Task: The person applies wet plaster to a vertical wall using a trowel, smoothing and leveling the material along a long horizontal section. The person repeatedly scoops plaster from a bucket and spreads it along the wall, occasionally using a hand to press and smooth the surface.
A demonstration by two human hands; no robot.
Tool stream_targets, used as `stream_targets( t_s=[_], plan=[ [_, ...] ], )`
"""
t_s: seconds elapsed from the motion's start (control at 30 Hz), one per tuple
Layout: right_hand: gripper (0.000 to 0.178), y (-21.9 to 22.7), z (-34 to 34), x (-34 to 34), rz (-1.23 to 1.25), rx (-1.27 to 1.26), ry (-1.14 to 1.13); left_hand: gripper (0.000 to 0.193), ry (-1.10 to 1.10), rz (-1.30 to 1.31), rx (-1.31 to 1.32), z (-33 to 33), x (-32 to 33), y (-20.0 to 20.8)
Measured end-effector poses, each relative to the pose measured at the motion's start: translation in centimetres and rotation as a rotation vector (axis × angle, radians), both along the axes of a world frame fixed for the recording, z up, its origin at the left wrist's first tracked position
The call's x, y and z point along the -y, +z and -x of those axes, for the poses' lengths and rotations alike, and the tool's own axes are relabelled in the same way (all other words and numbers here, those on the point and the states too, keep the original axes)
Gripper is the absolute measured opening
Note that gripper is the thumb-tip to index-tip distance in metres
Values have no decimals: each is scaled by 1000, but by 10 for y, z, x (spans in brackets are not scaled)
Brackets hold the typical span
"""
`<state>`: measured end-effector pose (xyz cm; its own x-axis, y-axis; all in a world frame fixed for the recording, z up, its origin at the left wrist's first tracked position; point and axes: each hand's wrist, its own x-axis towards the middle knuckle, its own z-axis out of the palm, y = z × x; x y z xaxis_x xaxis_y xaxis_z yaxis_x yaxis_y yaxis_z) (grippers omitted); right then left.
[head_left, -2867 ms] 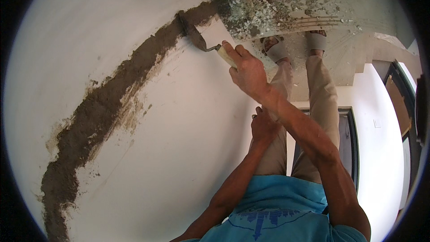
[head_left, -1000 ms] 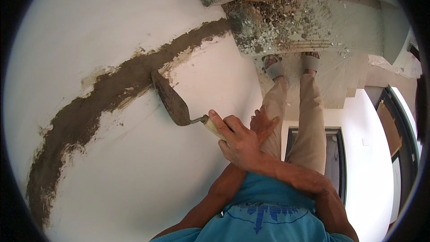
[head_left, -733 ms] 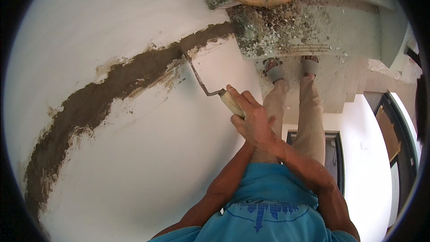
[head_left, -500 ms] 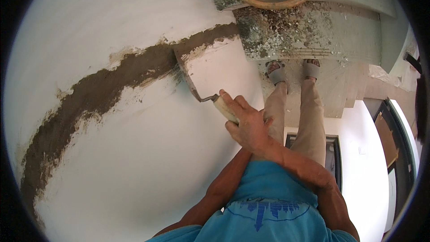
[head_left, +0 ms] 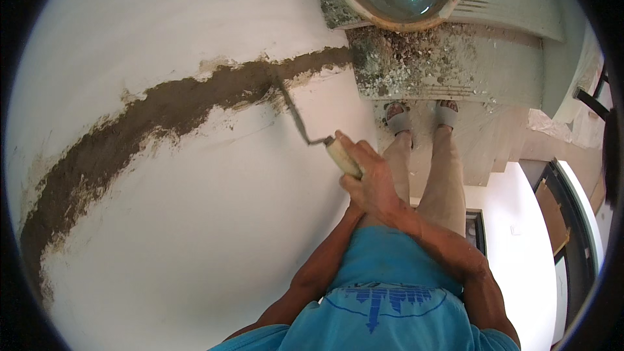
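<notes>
My right hand is wrapped round the pale handle of a trowel. The trowel's thin blade is seen nearly edge-on, its far end touching a band of wet brown mortar. That band runs in a rough-edged curve across a white wall, with thin smears along both sides. My left forearm comes up beneath the right wrist. The left hand lies behind the right one, so its fingers are hidden.
Ahead, a round basin of water stands on a step, with a pale roller-like thing at its rim. Plaster rubble litters the step below. My sandalled feet are on a lower stair. A dark-framed doorway is at right.
The trowel blade has turned more edge-on, its tip still at the mortar band. The whole view has shifted, showing more of the basin at the top.
</notes>
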<state>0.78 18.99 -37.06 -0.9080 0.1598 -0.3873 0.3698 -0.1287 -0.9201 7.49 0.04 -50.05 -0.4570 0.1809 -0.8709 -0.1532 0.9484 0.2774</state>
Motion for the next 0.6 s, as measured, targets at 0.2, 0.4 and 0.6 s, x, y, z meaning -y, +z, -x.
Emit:
stream_targets(
  t_s=[0.2,0.4,0.6],
  plan=[
    [76,-2,16,3,-80,-18,17,63,59,-28,-20,-3,4,10],
    [77,41,7,19,25,-16,13,62,91,-48,-23,-1,8,14],
    [79,76,-6,20,32,-27,99,62,111,-65,-26,-2,8,20]
  ],
)
